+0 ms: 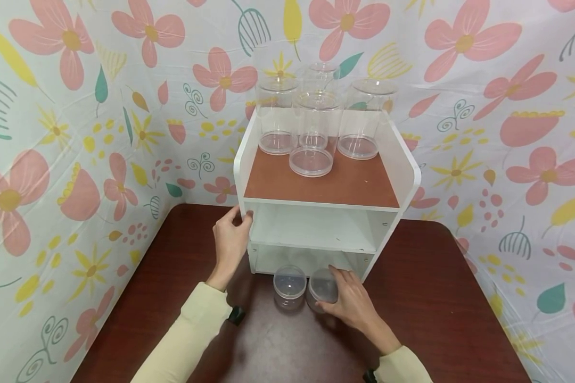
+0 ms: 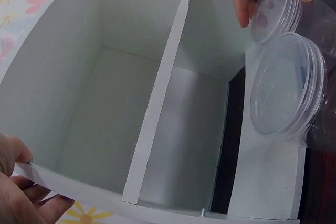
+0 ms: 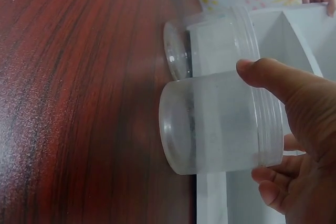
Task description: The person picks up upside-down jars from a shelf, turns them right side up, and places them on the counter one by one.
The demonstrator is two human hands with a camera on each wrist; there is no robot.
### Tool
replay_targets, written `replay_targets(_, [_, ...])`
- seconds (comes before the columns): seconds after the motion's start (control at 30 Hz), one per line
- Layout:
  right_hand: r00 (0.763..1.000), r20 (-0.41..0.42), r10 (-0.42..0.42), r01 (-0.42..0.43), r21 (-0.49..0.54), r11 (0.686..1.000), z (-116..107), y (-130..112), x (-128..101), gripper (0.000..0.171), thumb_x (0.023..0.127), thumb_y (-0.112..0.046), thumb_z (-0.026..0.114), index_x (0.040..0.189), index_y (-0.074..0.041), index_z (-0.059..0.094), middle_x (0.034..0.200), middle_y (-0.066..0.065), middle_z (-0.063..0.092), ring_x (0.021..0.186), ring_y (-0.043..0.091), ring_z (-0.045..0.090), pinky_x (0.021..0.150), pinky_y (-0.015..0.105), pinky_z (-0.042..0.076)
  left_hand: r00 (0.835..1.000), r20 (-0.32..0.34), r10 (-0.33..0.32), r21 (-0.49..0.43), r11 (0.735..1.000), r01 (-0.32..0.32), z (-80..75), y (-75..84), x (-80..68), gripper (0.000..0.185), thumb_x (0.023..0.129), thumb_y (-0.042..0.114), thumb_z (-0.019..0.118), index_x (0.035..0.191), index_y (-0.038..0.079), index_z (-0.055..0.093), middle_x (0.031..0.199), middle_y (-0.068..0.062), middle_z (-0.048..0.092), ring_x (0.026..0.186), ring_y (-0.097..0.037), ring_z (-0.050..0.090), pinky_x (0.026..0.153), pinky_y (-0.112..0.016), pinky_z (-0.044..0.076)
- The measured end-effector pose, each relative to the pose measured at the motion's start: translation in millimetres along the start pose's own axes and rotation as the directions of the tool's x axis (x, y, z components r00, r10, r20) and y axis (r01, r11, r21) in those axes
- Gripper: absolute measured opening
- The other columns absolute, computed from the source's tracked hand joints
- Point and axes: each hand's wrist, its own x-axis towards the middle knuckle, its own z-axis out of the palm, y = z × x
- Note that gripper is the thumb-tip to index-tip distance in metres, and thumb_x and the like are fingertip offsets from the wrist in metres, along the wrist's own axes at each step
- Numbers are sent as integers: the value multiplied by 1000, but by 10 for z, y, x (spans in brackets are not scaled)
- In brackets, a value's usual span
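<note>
A small white shelf unit (image 1: 311, 226) with a brown top board stands on the table. My left hand (image 1: 232, 238) grips the edge of its left side panel, thumb inside and fingers outside, as the left wrist view shows. In front of the lowest shelf, two clear plastic jars with lids stand side by side. My right hand (image 1: 355, 302) holds the right jar (image 3: 220, 124) near its lid, thumb on one side and fingers on the other. Close beside it is the left jar (image 1: 289, 287), which neither hand touches.
Several taller clear jars (image 1: 311, 138) stand on the brown top board (image 1: 350, 186), between raised side panels. The dark red wooden table (image 1: 436, 308) extends to both sides of the unit. A flower-patterned cloth (image 1: 460, 122) hangs behind and at the sides.
</note>
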Motion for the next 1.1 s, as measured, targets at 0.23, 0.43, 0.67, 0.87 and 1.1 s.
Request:
replay_targets(0.23, [999,44,27,-28,19,999,8,2,10,105,62,-44,97,142,7,53,123,23,65,109,37,61,98,52,50,1000,4,-2,-4,1000,2,-2,-4,-9,24,99,19,69,118,7,78,85,-9,74,68,-19,60,59,-33,45])
replay_targets(0.43, [999,25,38,-39,25,999,-20,-21,12,106,65,-53,93,142,7,52,127,26,62,119,44,59,105,57,46,1000,4,-2,2,1000,2,-3,-9,-4,24,98,19,69,117,6,78,85,-8,74,69,-19,60,60,-34,46])
replay_targets(0.67, [996,-2,87,-87,64,994,-219,-109,61,97,73,-52,88,143,5,54,131,25,61,123,46,57,102,61,46,1000,5,-1,2,1000,1,-6,-11,-3,23,99,20,70,116,7,78,85,-7,74,69,-19,61,59,-34,45])
replay_targets(0.87, [982,40,186,-190,145,971,-481,-208,132,89,80,-49,85,147,0,53,133,21,61,122,41,58,95,59,51,1000,1,16,2,1000,-16,-14,2,-2,22,98,19,70,114,6,78,86,-10,74,69,-20,62,59,-32,45])
replay_targets(1.1, [978,5,209,-202,285,937,-850,-287,240,78,85,-31,86,148,-1,51,128,12,65,111,28,62,84,47,54,999,7,37,6,999,-37,-20,-5,-6,21,99,18,70,112,5,78,84,-9,74,66,-20,60,56,-30,43])
